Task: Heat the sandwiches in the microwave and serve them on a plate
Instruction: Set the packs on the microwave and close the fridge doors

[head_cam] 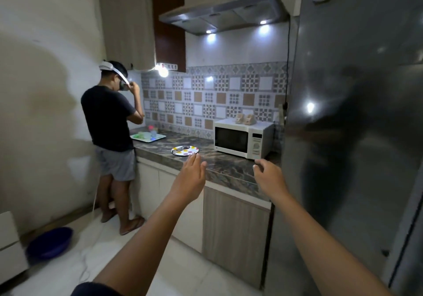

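Observation:
A white microwave [242, 138] stands on the marble counter [226, 169] with its door closed. Two wrapped sandwiches [244, 119] sit on top of it. Left of the microwave lies a white plate with coloured dots [185, 150], and metal tongs rest across it. My left hand [191, 176] reaches forward, fingers apart and empty, just short of the plate. My right hand [270, 176] is stretched out below the microwave's front corner, fingers loosely curled, holding nothing.
A tall steel fridge [357, 124] fills the right side, close to my right arm. Another person [112, 140] stands at the counter's left end beside a tray of cups [148, 136]. A blue basin [49, 242] sits on the floor. A range hood [224, 11] hangs above.

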Tool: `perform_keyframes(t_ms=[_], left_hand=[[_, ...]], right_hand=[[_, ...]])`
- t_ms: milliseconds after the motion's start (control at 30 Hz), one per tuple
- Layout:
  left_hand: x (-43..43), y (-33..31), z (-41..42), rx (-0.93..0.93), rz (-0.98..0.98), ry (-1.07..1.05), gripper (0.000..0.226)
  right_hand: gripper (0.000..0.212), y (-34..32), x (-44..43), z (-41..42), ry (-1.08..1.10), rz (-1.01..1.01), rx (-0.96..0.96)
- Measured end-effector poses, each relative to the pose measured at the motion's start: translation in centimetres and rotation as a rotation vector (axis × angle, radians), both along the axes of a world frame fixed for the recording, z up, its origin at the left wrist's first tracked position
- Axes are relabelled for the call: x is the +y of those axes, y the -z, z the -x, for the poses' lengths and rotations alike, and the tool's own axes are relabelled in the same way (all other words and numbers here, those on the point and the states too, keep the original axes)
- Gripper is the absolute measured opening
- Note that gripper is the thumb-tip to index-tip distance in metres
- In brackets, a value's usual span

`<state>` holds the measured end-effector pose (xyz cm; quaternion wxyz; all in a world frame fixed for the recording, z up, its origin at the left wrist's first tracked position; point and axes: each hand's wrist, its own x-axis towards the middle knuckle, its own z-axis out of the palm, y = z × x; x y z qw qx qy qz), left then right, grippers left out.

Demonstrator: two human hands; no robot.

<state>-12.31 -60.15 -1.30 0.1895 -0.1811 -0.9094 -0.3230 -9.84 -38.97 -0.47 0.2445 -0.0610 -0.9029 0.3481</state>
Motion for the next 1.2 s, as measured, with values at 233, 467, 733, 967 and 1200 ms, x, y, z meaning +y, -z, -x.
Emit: perform_keyframes(t_ms=[233, 467, 733, 967, 1200], left_hand=[[-7.3, 2.5, 10.2, -0.048, 0.004, -0.123, 0.052], [-10.2, 1.1, 25.0, -0.015, 0.023, -0.142, 0.051], [-11.9, 1.6, 41.5, -0.063, 0.061, -0.161, 0.054], [-8.5, 1.8, 58.3, -0.043, 0.055, -0.019, 0.054], [0.5, 1.3, 73.6, -0.022, 0.168, 0.233, 0.049]], right_hand=[[0.037, 1.3, -6.8, 11.7, -0.087, -0.029, -0.016], [0.039, 0.8, -9.4, 27.7, -0.122, 0.030, 0.008], [0.036, 1.3, -10.5, 44.2, -0.121, 0.015, -0.015], [0.040, 2.1, -8.9, 57.3, -0.035, 0.052, 0.051], [0.039, 2.3, -1.7, 67.8, 0.205, 0.049, 0.048]])
